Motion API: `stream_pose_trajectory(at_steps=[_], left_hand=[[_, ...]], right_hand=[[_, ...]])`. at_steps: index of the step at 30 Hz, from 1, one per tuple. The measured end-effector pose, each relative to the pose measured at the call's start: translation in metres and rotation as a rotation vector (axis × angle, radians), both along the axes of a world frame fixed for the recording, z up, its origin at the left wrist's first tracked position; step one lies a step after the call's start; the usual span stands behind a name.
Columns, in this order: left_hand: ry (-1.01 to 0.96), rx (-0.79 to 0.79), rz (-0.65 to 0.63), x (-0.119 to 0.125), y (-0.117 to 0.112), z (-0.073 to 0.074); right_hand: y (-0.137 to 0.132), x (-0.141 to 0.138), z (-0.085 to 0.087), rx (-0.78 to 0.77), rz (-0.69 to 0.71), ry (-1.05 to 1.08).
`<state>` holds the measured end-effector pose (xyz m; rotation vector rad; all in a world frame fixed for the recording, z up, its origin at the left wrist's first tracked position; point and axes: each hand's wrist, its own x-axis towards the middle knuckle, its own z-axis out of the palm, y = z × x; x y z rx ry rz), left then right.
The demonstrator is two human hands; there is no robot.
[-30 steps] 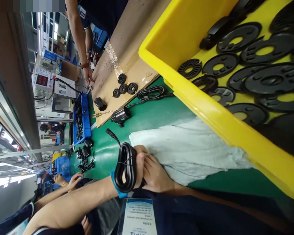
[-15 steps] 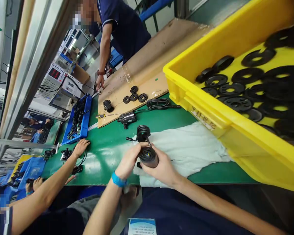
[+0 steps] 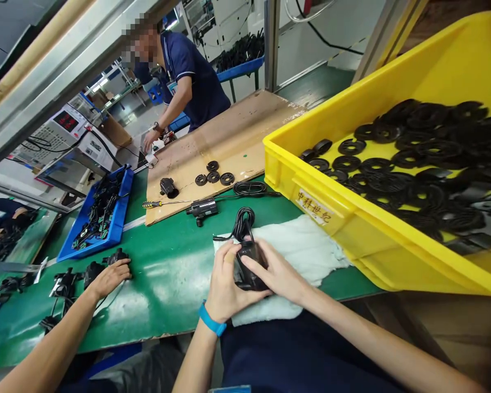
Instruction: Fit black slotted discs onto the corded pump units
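Both my hands hold a black water pump (image 3: 249,267) over a pale cloth (image 3: 288,232). My left hand (image 3: 228,278), with a blue band at the wrist, wraps its left side and underside. My right hand (image 3: 270,267) grips it from the right, thumb lying across the front. A coiled black cable (image 3: 244,221) rises behind the pump. Beyond it on the green table lies another black pump (image 3: 202,208) with its own bundled cable (image 3: 249,189). Fingers cover much of the held pump.
A yellow bin (image 3: 331,204) of black ring-shaped parts stands at right. Cardboard (image 3: 237,131) bears several black discs (image 3: 213,177), a black part (image 3: 169,187) and a screwdriver (image 3: 153,204). At left are a blue tray (image 3: 120,224) and a co-worker's hand (image 3: 110,278) on pumps. Another person leans behind.
The pump has turned in my hands: its ridged round end faced me before, and now a smooth side shows. My view has shifted; the neighbour's hand now rests on a pump.
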<state>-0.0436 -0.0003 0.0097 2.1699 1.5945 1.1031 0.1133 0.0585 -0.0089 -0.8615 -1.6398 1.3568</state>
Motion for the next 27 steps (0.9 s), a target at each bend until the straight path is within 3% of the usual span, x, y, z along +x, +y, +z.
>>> stream_pose_trajectory(at_steps=[2, 3, 6, 8, 11, 15, 19, 27], left_hand=[[-0.026, 0.002, 0.007, 0.0, 0.004, -0.005], [-0.037, -0.008, 0.003, 0.001, 0.005, -0.006], [-0.079, -0.06, -0.007, 0.0, 0.01, -0.007], [-0.118, -0.117, 0.002, -0.001, 0.012, -0.005], [-0.158, -0.191, 0.013, -0.003, 0.014, -0.002], [-0.144, -0.191, -0.04, -0.002, 0.017, -0.001], [-0.084, -0.138, -0.071, 0.0, 0.02, -0.002], [-0.079, -0.105, -0.091, -0.005, 0.027, -0.004]], right_hand=[[-0.002, 0.004, -0.003, 0.326, -0.218, -0.099], [-0.001, 0.009, -0.004, 0.485, -0.218, -0.129], [0.011, 0.027, -0.002, 0.763, 0.09, -0.199], [0.023, 0.04, 0.001, 0.753, 0.24, -0.268], [0.036, 0.052, 0.007, 0.646, 0.32, -0.374], [0.042, 0.051, 0.019, 0.606, 0.318, -0.46], [0.045, 0.045, 0.028, 0.681, 0.279, -0.472], [0.05, 0.045, 0.039, 0.756, 0.328, -0.478]])
